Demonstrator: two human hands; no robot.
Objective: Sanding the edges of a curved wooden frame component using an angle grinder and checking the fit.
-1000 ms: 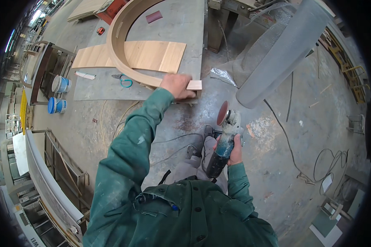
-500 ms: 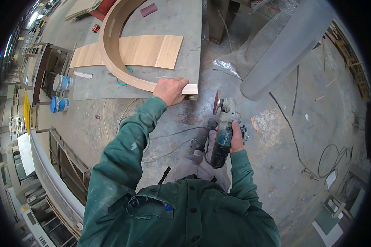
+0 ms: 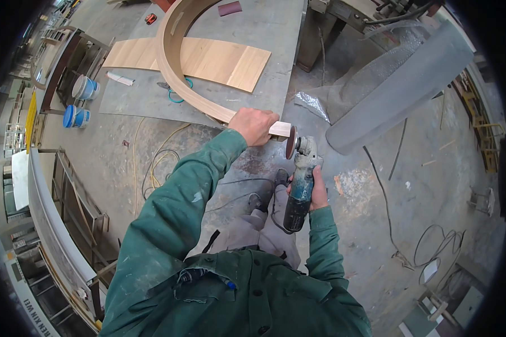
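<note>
A curved wooden band (image 3: 201,104) rests on the grey board-topped table (image 3: 264,33), its free end reaching toward me past the table's edge. My left hand (image 3: 254,126) is closed over that end from above. In my right hand (image 3: 317,192) is an angle grinder (image 3: 300,194), held upright around its body, the fingers partly hidden behind it. Its reddish-brown disc (image 3: 290,142) stands on edge at the band's end face and appears to touch it. A flat, slightly curved wooden panel (image 3: 222,59) lies under and beside the band. Teal-handled scissors (image 3: 177,96) lie near the band.
A large grey roll (image 3: 399,92) and bubble wrap (image 3: 371,70) lie to the right. Two white-and-blue buckets (image 3: 86,87) stand at the left. Cables (image 3: 385,196) trail over the floor, some near my feet. An orange tape measure (image 3: 150,18) and maroon sandpaper (image 3: 229,8) lie on the table.
The grinder's disc has come up to the band's end, where a gap stood before. My left hand keeps its hold on the band. The view has shifted slightly.
</note>
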